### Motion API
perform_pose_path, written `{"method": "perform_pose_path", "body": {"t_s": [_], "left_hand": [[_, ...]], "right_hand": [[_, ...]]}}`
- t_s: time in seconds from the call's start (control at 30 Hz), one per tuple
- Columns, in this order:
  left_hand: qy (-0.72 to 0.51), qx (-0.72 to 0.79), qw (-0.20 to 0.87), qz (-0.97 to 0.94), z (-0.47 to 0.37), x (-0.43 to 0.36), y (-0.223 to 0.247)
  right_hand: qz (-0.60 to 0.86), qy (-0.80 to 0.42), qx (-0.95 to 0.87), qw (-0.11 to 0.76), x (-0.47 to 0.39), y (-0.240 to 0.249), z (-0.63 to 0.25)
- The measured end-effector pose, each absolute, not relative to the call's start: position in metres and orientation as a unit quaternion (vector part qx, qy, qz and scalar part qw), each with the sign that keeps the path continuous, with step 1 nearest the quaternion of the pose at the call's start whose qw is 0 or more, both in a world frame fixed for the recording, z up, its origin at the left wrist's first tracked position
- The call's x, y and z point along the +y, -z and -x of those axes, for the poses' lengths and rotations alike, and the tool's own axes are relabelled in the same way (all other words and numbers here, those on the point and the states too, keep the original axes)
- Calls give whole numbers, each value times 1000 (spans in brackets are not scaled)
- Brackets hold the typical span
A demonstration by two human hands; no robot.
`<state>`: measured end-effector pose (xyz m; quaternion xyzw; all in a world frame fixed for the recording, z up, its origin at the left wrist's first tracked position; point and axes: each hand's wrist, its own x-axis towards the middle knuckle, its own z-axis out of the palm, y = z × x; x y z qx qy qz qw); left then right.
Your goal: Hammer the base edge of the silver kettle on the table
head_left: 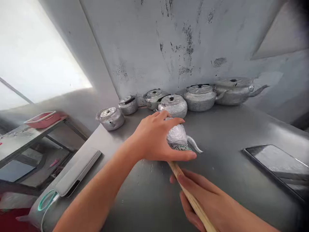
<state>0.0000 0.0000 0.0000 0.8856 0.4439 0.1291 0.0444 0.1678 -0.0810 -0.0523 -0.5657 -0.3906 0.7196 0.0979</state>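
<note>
Head view. Beyond worktop [224,135] left edge: red basket [44,121] on side table [26,138]. Along left edge: teal cord [47,199], then white box [78,170] just beside, flat. Near back-left corner: small kettle [112,120]. Further along back edge: two lidded pots [128,105]. Left hand [155,137]: over top of the kettle [177,133], thumb spread well apart from fingers; partly hidden, can't tell if clamped. Directly behind: rear kettle [173,105]. Kettle under left hand: out from back edge, mid-worktop, curved spout to the right. Brush [195,206]: green bristles below left thumb, at kettle's near side; wooden handle slanting toward front. Right hand [201,190]: clamped round handle. Back edge, right part: two big kettles [201,98], side by side. At right edge: dark-framed slab [277,167], flat, shiny.
</note>
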Motion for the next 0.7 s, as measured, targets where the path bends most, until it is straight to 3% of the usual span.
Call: {"method": "perform_pose_path", "body": {"t_s": [0.2, 0.53, 0.7], "left_hand": [[-136, 439, 38, -888, -2, -1, 0], [-138, 439, 31, -887, -2, -1, 0], [-136, 441, 31, -887, -3, -1, 0]], "right_hand": [[590, -707, -378, 93, -83, 42, -168], [583, -683, -432, 80, -86, 66, -174], [537, -667, -501, 126, -88, 74, -173]]}}
